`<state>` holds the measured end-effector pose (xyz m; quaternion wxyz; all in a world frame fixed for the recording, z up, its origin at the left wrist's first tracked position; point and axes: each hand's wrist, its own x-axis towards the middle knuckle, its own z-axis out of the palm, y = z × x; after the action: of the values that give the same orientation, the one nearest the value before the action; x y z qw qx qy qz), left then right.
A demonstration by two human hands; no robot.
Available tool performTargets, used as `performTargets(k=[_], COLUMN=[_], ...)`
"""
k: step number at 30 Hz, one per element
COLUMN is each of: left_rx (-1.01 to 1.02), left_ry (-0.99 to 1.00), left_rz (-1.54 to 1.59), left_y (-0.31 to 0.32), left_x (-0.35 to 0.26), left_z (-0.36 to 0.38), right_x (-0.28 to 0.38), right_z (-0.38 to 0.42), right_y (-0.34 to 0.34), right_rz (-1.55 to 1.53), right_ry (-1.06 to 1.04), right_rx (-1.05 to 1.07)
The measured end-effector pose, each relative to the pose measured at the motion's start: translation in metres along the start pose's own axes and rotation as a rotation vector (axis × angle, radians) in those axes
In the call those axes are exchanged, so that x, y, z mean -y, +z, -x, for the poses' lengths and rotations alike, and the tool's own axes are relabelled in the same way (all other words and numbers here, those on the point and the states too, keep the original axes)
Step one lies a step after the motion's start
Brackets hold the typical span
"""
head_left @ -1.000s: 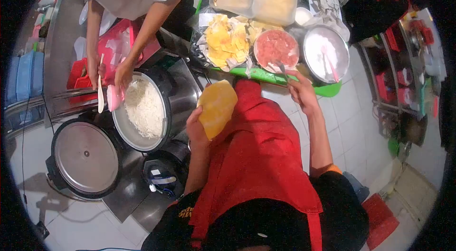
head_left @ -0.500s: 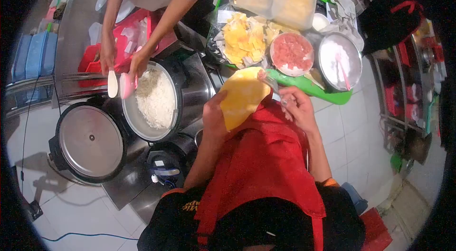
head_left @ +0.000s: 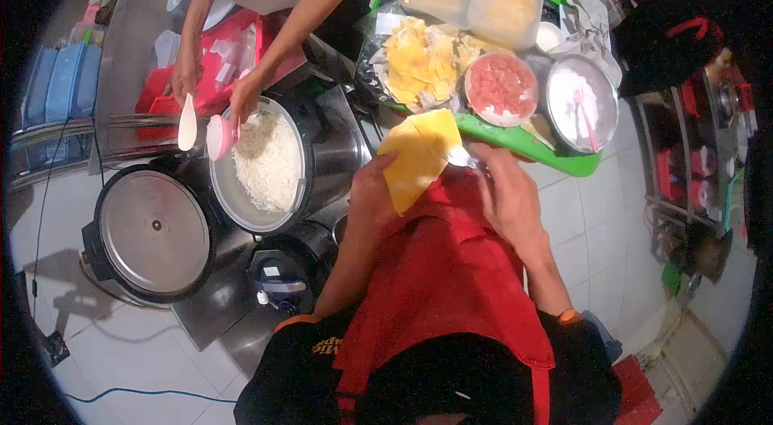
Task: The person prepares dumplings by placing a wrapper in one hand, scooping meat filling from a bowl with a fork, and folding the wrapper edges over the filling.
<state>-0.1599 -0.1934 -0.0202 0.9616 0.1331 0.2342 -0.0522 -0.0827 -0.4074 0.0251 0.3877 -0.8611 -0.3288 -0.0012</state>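
My left hand [head_left: 370, 193] is closed on the left edge of a yellow wrapper sheet [head_left: 412, 159], holding it up over my red apron. In my right hand [head_left: 511, 198] is a small metal utensil [head_left: 460, 157], its tip against the right side of the sheet; the exact kind is hard to make out. Just beyond sits a bowl of pink minced meat [head_left: 501, 85]. Left of that lies a pile of yellow wrapper sheets [head_left: 419, 63]. A metal bowl [head_left: 610, 121] holds something white and a pink-handled utensil.
At left, a co-worker holds a rice paddle [head_left: 188, 125] and a pink cup [head_left: 218, 138] beside a pot of rice [head_left: 266, 163]. A round lid [head_left: 153, 225] lies nearer. Two plastic containers [head_left: 506, 14] stand behind the wrappers on a green tray [head_left: 555, 155]. Shelves [head_left: 684, 143] line the right.
The reddish filling on the utensil's tip no longer shows. My right hand has moved closer and turned against the sheet. The co-worker's paddle and cup have shifted slightly.
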Motion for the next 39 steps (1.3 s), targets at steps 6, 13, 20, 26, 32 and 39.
performTargets(k=[6, 13, 20, 26, 32, 39], left_rx=[0.107, 0.153, 0.096, 0.091, -0.049, -0.097], left_ry=[-0.102, 0.04, -0.025, -0.012, -0.058, 0.006], left_rz=[0.086, 0.006, 0.016, -0.003, -0.045, -0.2], left_y=[0.008, 0.022, 0.02, 0.015, 0.011, 0.009], left_x=[0.006, 0.004, 0.018, 0.018, 0.025, 0.03], left_z=[0.005, 0.004, -0.001, -0.007, -0.011, -0.018], right_x=[0.008, 0.011, -0.003, -0.01, 0.01, 0.002], right_z=[-0.002, -0.012, -0.02, -0.012, 0.003, 0.001], right_y=[-0.003, -0.048, 0.018, 0.028, 0.026, 0.01], right_rz=[-0.089, -0.192, -0.283, -0.193, 0.038, -0.281], right_ry=[0.059, 0.284, 0.199, 0.019, -0.016, 0.015], right_rx=[0.215, 0.456, -0.059, -0.082, 0.187, 0.073])
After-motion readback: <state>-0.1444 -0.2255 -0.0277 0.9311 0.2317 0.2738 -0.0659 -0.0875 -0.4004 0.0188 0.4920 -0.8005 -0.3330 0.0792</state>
